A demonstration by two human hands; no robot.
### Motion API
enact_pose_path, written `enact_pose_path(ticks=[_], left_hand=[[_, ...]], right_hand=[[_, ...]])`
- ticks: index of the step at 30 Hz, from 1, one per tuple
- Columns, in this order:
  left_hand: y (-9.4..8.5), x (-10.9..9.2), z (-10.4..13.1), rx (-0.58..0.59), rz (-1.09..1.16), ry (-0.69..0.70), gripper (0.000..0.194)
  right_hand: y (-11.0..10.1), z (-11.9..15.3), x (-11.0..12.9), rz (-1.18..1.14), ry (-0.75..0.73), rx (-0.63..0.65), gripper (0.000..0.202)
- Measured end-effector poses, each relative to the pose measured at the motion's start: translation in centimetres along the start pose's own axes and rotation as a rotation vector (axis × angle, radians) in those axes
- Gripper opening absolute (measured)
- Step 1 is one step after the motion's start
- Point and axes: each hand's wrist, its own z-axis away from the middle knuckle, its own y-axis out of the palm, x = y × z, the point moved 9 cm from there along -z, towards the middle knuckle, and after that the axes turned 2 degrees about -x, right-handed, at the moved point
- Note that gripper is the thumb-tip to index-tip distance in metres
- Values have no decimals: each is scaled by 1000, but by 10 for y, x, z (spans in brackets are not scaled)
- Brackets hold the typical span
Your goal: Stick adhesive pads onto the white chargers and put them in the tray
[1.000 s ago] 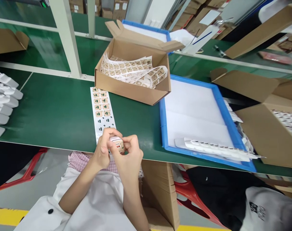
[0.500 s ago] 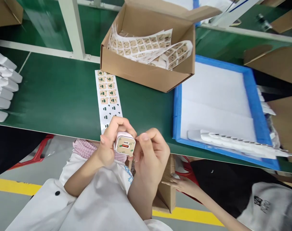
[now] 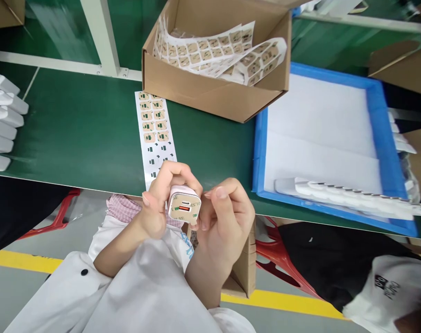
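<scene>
My left hand [image 3: 158, 199] is closed around a small white USB charger [image 3: 184, 208], its port end turned up toward me. A tan printed sticker covers that end around two ports, one with a red-orange inside. Just right of the charger, my right hand [image 3: 224, 215] is closed, thumb and forefinger pinched. Whatever lies in that pinch, if anything, is too small to make out. Past my left hand, a sticker sheet [image 3: 153, 134] lies on the green table [image 3: 75, 129]; tan stickers fill its far part, and bare white backing shows nearer me.
A cardboard box [image 3: 210, 95] holding several sticker sheets stands at the back. To the right, a blue tray [image 3: 261, 152] contains a row of white pieces [image 3: 342, 196]. White parts [image 3: 4, 120] line the far left. Another person's dark clothing [image 3: 325, 259] shows at lower right.
The view has shifted slightly. My right hand has drawn a little away from the charger, to the right. The other person's outstretched arm at the lower right has gone from view.
</scene>
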Motion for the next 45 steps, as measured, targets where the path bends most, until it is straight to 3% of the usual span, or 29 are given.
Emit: enact_pose_path(ticks=[28,38,45], left_hand=[[2,-4,-1,0,3,11,67],[6,-7,2,122,-192,103,26],[14,-11,0,203,-340,298,22]], right_hand=[[1,2,2,-61,1,10,36],[-3,3,7,-39,-36,-23,36],[-9,11,21,123,-260,-131,32]])
